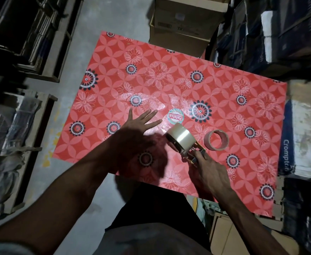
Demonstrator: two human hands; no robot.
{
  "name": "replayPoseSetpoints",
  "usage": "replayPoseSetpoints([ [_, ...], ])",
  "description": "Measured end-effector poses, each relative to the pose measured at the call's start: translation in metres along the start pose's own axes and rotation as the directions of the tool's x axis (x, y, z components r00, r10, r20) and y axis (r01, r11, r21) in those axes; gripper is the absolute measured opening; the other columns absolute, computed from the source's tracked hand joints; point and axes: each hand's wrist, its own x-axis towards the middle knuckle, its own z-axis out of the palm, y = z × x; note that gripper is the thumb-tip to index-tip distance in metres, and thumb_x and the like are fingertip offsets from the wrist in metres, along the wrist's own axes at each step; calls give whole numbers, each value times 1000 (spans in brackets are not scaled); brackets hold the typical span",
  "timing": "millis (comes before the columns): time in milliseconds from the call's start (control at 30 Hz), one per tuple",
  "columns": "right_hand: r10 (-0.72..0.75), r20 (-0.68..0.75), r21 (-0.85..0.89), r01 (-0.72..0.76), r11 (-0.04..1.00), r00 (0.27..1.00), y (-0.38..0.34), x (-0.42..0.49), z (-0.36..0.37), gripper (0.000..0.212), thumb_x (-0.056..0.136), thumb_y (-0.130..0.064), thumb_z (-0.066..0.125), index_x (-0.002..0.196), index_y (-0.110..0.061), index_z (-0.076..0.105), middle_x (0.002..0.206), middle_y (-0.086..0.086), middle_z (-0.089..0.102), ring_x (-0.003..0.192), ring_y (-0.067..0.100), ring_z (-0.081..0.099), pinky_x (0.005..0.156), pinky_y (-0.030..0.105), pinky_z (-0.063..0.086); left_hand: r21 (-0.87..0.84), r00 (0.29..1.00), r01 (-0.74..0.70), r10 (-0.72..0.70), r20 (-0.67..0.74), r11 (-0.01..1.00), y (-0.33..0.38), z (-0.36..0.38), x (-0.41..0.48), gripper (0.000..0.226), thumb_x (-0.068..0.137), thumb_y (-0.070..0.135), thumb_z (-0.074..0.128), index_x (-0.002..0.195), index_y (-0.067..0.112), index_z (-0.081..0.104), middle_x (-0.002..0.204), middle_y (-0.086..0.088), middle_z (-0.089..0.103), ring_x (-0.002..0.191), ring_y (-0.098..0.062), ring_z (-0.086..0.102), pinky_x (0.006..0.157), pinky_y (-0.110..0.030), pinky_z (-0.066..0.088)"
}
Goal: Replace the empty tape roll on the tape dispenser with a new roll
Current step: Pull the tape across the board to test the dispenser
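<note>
Head view: right hand [210, 173] grips the dispenser [191, 155] by its handle; the new roll [180, 138] is mounted, over the table [169, 70]. Left hand [132, 124] is spread flat, empty. The core [216, 139] lies beside. Roll looks rigid, slick; hold the handle

A storeroom: stacked cardboard cartons [180, 28], wrapped goods on shelves [46, 43], bare concrete floor [114, 15].

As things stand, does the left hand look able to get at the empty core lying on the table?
Probably yes, but not directly. The left hand is open and free, yet the dispenser with the new roll, held by the right hand, sits between it and the empty core.
</note>
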Motion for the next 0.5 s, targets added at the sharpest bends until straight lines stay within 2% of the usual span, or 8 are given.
replayPoseSetpoints([
  [100, -6, 60, -14, 6, 1000, 998, 4, -11, -12, 33, 97, -43, 32, 127, -28, 37, 114, 3, 66, 64, 23, 67, 51, 36, 54, -5, 1000, 21, -21, 4, 1000, 0, 2, 0, 107, 71, 105, -1, 164, 53, -9, 177, 7, -22, 166, -20, -9, 115, -86, -3],
  [200, -58, 91, 47, 53, 997, 994, 1, -8, -30, 39, 91, -44, 21, 125, -26, 31, 98, 10, 67, 57, 26, 61, 52, 43, 56, -18, 997, 58, -57, 46, 998, 5, 3, 5, 101, 81, 101, 16, 164, 51, -9, 176, 5, -25, 165, -20, -13, 117, -84, -5],
  [300, -135, 145, -40, 142, 989, 980, -3, 7, -46, 36, 101, -34, 33, 136, -25, 34, 90, 12, 70, 69, 34, 69, 57, 41, 50, 62, 994, 90, -94, 65, 994, 16, 5, 6, 100, 89, 93, 23, 167, 40, -10, 177, -2, -22, 165, -23, -12, 120, -82, -3],
  [400, -176, 178, -148, 203, 968, 968, -16, 29, -61, 42, 103, -21, 49, 143, -24, 36, 97, 13, 71, 84, 36, 73, 61, 41, 48, 149, 995, 17, -30, 90, 989, 27, 6, 5, 87, 104, 68, 34, 170, 27, -6, 179, -3, -14, 165, -24, -10, 120, -81, -4],
  [500, -195, 261, -219, 255, 942, 945, -37, 43, -78, 43, 104, -19, 48, 146, -19, 36, 108, 14, 70, 92, 35, 72, 66, 40, 48, 140, 983, -15, -11, 181, 990, 36, -3, 5, 77, 108, 48, 44, 170, 27, 5, 179, 1, -9, 166, -24, -12, 120, -80, -7],
])
